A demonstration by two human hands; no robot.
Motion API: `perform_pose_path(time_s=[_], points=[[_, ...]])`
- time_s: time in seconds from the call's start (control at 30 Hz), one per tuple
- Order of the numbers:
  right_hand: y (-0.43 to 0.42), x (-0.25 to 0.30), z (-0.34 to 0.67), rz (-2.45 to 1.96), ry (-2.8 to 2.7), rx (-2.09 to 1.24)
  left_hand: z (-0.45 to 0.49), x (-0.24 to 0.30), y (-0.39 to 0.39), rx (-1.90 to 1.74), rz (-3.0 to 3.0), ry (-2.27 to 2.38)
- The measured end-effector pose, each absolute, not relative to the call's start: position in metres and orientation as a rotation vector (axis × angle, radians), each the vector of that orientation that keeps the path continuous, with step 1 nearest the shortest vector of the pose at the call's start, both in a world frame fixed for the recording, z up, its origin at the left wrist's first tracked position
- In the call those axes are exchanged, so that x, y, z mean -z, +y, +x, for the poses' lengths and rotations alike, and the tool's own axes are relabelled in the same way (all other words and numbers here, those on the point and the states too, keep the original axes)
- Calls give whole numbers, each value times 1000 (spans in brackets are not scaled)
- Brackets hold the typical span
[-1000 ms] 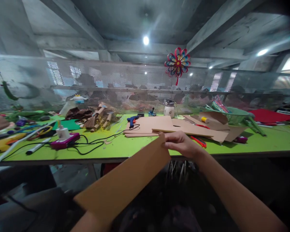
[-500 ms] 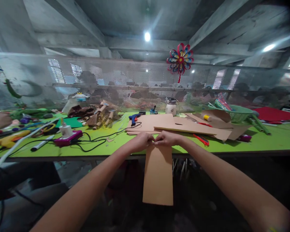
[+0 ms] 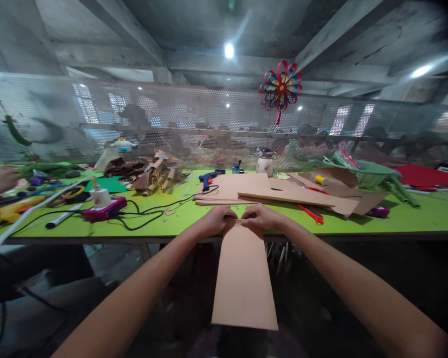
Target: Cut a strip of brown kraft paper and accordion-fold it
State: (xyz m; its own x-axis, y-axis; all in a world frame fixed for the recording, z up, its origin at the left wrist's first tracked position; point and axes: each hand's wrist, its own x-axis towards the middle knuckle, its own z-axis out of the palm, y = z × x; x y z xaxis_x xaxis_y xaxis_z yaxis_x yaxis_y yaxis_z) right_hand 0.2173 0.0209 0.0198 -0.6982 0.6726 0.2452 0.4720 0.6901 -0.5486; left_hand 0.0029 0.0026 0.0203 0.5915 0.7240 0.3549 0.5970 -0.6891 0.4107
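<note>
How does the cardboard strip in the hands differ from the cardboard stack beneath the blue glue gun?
The strip is one narrow piece; the stack has several wider sheets. The left hand and right hand pinch the strip's far end; neither holds the stack. The strip extends below the green table's near edge; the stack lies on top. Both are light brown.

- The head-worn camera looks forward and down, close to the near edge of a long lime-green table (image 3: pixel 182 221).
- It faces a grey perforated mesh screen (image 3: pixel 201 112).

Plain tan cardboard strip (image 3: pixel 244 278), green tabletop (image 3: pixel 358 224), red cutter (image 3: pixel 311 214).
</note>
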Motion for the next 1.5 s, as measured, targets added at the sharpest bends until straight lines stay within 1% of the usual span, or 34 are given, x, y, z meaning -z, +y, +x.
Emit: perform_pose_path(time_s=[0.13,0.27,0.5,0.77,1.0,1.13,1.3,1.5], points=[[21,-21,215,-937,-2453,-724,1,-19,-3,-814,2610,1092],[21,-24,215,-934,-2492,-716,-3,-20,-6,-814,2590,1118],[20,-13,212,-879,-2457,-551,-3,-19,3,-644,2722,1105],[25,-12,205,-850,-2469,-383,7,-23,15,-654,2767,1097],[26,1,214,-704,-2499,-56,6,-22,17,-585,2623,1127],[24,3,217,-724,-2514,16,8,-26,17,-542,2570,1146],[24,-2,211,-798,-2576,93,13,-31,20,-458,2687,1111],[21,-2,206,-861,-2603,207,14,-27,17,-524,2742,1067]])
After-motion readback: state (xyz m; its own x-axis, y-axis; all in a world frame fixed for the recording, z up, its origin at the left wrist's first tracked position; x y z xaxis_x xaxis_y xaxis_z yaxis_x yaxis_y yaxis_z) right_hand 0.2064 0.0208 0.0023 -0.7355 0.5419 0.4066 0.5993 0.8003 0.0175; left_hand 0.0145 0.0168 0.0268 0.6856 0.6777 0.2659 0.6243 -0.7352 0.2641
